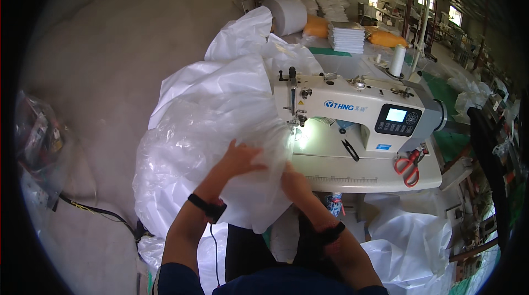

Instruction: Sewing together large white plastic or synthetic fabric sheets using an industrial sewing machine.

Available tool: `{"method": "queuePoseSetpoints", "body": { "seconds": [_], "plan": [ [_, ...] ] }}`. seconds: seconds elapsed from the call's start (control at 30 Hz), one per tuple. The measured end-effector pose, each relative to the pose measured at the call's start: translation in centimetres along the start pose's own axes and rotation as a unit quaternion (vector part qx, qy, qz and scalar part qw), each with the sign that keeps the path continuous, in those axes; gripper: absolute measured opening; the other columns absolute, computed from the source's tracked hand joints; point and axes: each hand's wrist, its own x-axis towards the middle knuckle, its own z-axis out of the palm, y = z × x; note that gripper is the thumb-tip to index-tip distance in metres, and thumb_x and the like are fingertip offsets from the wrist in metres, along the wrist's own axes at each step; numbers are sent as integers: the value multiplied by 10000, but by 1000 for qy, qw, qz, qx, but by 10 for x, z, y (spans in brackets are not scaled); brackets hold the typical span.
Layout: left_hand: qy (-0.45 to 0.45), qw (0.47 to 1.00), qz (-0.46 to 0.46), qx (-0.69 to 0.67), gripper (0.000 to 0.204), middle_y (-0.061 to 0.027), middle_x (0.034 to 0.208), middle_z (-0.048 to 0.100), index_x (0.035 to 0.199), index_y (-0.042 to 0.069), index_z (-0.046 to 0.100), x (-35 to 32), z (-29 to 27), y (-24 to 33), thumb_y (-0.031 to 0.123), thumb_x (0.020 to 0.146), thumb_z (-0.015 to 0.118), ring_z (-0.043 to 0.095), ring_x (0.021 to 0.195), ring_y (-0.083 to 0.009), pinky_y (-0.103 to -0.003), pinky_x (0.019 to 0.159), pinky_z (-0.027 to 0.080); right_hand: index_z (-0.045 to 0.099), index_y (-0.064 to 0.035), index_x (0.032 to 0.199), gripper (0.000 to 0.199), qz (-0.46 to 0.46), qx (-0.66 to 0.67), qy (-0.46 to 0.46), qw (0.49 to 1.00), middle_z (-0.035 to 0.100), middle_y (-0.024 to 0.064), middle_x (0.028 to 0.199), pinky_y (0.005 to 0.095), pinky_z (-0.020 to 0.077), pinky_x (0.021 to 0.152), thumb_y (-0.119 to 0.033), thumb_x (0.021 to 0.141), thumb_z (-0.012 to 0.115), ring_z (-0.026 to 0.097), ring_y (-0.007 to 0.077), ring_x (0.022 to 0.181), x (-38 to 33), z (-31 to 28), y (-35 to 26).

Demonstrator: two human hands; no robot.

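A large sheet of thin, translucent white plastic (187, 135) lies bunched over the left of the sewing table and hangs toward my lap. Its right edge runs up to the needle area of a white sewing machine (347, 99), where a lamp glows. My left hand (239, 158) rests on the sheet with its fingers spread. Closer to the table's front edge, my right hand (296, 183) has its fingers closed on the sheet's right edge; the fingertips are partly hidden.
Black thread snips (350, 150) and red-handled scissors (408, 168) lie on the machine bed. A white thread cone (397, 61) stands behind. Farther back are a large white roll (287, 15) and stacked white sheets (346, 38). More white sheeting (410, 245) hangs at lower right.
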Motion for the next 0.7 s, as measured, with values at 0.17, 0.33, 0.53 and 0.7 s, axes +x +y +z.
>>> {"method": "queuePoseSetpoints", "body": {
  "seconds": [0.17, 0.33, 0.53, 0.7],
  "plan": [
    [-146, 978, -149, -17, 242, -124, 769, 654, 927, 97, 586, -60, -23, 25, 323, 848, 552, 626, 766, -351, -478, 668, 471, 400, -14, 1232, 423, -45, 189, 159, 968, 609, 282, 817, 458, 480, 727, -150, 841, 492, 610, 430, 791, -37, 9, 41],
    [-87, 962, -151, -210, 154, -162, 748, 626, 918, 98, 596, -87, -43, 80, 219, 843, 540, 611, 748, -362, -444, 700, 488, 525, 6, 1072, 305, 30, 246, 54, 967, 625, 243, 825, 421, 485, 726, -170, 825, 543, 627, 380, 763, -69, 10, 46],
    [109, 989, -97, -31, 372, -124, 1149, 575, 1129, 100, 574, -89, -3, 41, 332, 838, 577, 533, 1079, -296, -438, 891, 413, 612, 27, 970, 287, 81, 381, -38, 920, 645, 117, 782, 337, 498, 673, -222, 839, 555, 627, 191, 710, -99, 12, 89],
    [-3, 964, -265, -31, 689, -117, 1419, 352, 1332, 144, 421, -110, 6, -23, 503, 775, 610, 285, 1333, -316, -562, 1051, 188, 621, 24, 950, 284, 152, 305, -82, 936, 617, 70, 726, 272, 492, 486, -237, 861, 550, 610, 149, 608, -113, -10, 125]
  ]
}}
